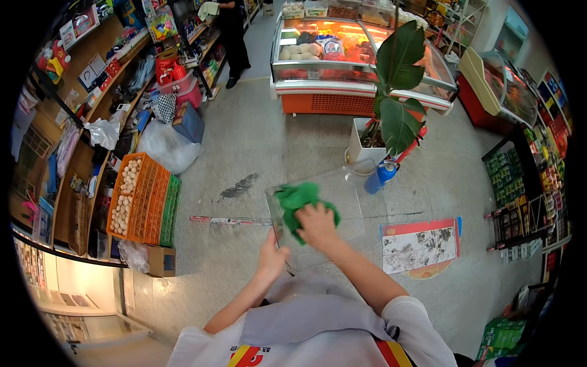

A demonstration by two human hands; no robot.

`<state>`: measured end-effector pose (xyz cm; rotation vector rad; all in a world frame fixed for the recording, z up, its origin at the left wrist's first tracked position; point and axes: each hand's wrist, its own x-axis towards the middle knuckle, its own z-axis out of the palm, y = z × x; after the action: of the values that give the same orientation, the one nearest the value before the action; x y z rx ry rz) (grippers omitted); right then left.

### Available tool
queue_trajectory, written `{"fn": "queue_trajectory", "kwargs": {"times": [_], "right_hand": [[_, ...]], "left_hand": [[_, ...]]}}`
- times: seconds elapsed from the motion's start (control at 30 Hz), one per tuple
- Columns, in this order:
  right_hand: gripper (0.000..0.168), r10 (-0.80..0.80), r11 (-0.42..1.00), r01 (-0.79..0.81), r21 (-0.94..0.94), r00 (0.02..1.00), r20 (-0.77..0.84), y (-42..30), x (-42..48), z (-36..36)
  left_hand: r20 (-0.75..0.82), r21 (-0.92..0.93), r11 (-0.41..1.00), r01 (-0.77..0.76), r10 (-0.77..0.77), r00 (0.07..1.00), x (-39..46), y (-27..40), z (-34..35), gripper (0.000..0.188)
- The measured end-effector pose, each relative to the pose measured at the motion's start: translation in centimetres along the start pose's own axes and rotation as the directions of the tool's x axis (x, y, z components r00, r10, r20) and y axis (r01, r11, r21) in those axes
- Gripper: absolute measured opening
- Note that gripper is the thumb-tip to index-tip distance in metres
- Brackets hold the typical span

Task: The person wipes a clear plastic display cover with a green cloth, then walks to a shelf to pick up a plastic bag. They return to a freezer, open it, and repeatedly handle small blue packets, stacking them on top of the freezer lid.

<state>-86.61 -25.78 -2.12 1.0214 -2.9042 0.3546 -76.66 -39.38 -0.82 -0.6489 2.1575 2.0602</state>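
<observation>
In front of my body is a clear plastic box or tray (351, 199), and the floor shows through it. My left hand (272, 255) grips its near left edge, thumb uppermost. A crumpled green cloth (297, 198) lies against the clear plastic, near its left side. My right hand (318, 225) presses on the cloth from above, with its fingers spread over the folds. Part of the cloth is hidden under that hand. How deep the clear piece is, I cannot tell.
Stacked crates of eggs (133, 197) stand by the left shelves. Ahead are a potted plant (367, 147), a blue cylinder (381, 176) and a lit display case (330, 59). A worn floor sticker (419, 245) lies at right. A person (231, 41) stands in the far aisle.
</observation>
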Motion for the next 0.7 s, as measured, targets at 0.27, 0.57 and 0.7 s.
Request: {"fn": "queue_trajectory", "kwargs": {"times": [0.27,0.57,0.7], "right_hand": [[0.036,0.254,0.960,-0.259,0.109,0.966,0.057,13.2,16.1,3.3],[0.030,-0.079,0.947,0.092,0.308,0.995,-0.055,13.3,39.7,5.0],[0.027,0.140,0.803,-0.016,0.596,0.977,-0.162,17.6,46.2,-2.9]], "left_hand": [[-0.080,-0.029,0.999,0.021,-0.023,0.997,16.0,6.2,-3.2,0.064],[0.082,0.054,0.995,-0.083,0.078,0.994,40.5,14.2,-8.0,0.077],[0.037,0.034,0.999,-0.043,0.041,0.998,51.0,17.7,-9.9,0.077]]}}
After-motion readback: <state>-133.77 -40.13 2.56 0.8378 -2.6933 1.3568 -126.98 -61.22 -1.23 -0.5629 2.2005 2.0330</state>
